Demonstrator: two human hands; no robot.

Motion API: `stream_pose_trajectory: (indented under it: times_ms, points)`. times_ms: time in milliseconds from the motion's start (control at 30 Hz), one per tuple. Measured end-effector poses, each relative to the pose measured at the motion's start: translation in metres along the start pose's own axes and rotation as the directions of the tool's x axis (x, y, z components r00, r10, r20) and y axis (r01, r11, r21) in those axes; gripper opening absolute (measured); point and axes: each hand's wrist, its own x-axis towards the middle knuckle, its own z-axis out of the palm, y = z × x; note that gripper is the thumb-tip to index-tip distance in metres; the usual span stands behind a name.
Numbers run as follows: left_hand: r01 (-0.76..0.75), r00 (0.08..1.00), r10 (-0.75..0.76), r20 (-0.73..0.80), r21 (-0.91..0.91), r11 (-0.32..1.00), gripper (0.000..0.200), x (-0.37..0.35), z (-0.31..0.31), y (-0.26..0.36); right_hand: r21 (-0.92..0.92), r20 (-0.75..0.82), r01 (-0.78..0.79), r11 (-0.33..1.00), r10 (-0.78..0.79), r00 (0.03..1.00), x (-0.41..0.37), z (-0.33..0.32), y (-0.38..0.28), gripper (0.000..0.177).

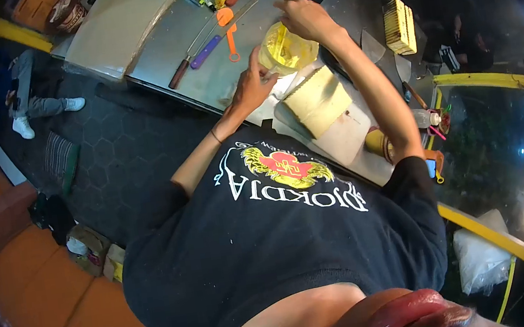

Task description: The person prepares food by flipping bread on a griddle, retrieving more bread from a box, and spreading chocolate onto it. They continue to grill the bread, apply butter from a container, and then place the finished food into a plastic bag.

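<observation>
My left hand (252,88) is curled against the near left side of a clear round tub (290,50) smeared with a yellow substance. Over the tub's far edge is my right hand (309,17), its fingers bent together; a yellow stick-like piece (280,37) shows below them inside the tub, but the grip itself is hidden. A pale rectangular block that looks like bread (318,100) lies on a white board (343,138), close to my body and just beside the tub.
Left of the tub lie an orange tool (232,43), a purple-handled knife (206,52) and a brown-handled knife (180,73). Another bread-like block (399,26) stands at right, above a yellow-framed glass case (495,126). A seated person's legs (46,106) show at upper left.
</observation>
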Motion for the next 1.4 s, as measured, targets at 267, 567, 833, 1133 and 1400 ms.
stream_pose_trajectory:
  times_ms: [267, 567, 833, 1133, 1400]
  points:
    - [-0.405, 0.911, 0.381, 0.161, 0.164, 0.899, 0.088, 0.022, -0.028, -0.027, -0.244, 0.475, -0.192, 0.951, 0.290, 0.831, -0.053, -0.013, -0.047, 0.014]
    - [-0.499, 0.852, 0.412, 0.324, 0.258, 0.827, 0.085, 0.025, -0.043, -0.028, 0.077, 0.434, -0.569, 0.819, 0.486, 0.759, -0.128, -0.045, -0.050, 0.024]
    - [-0.525, 0.836, 0.408, 0.367, 0.317, 0.790, 0.089, 0.013, -0.051, -0.026, 0.288, 0.362, -0.628, 0.723, 0.525, 0.770, -0.155, -0.016, -0.096, 0.032]
    - [-0.503, 0.856, 0.393, 0.337, 0.365, 0.783, 0.089, -0.005, -0.038, -0.014, 0.698, 0.394, -0.623, 0.353, 0.537, 0.746, -0.184, 0.017, -0.094, 0.040]
    - [-0.464, 0.885, 0.390, 0.255, 0.412, 0.784, 0.086, -0.020, -0.015, -0.018, 0.781, 0.248, -0.573, 0.248, 0.720, 0.648, -0.205, 0.015, -0.084, 0.035]
